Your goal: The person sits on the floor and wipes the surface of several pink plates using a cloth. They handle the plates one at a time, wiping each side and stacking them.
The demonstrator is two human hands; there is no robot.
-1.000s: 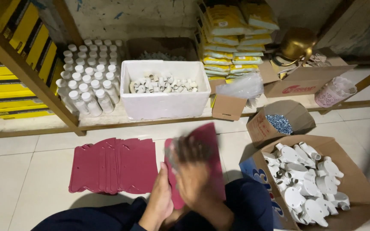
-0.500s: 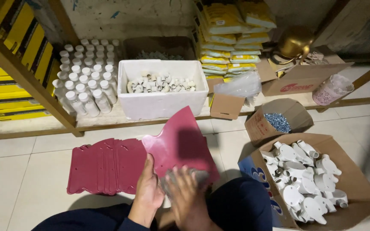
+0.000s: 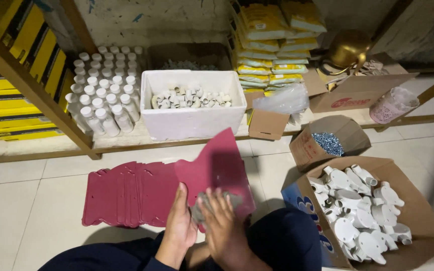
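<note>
Two hands, left hand point(image 3: 179, 221) and right hand point(image 3: 222, 226), fingers closed on a thin maroon sheet point(image 3: 217, 168) over the lap beside the floor stack point(image 3: 126, 193); looks light, bendy, best gripped at bottom edge.

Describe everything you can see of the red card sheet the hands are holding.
The red card sheet is a flat, thin, matte dark-red piece that looks like cardboard, cut with a pointed top and curved shoulders. It is lifted off the floor and tilted, its point toward the white foam box. The left hand grips its lower left edge; the right hand presses a small grey piece against its lower part. Beside it on the left, a fanned stack of similar red sheets lies on the tiled floor.
</note>
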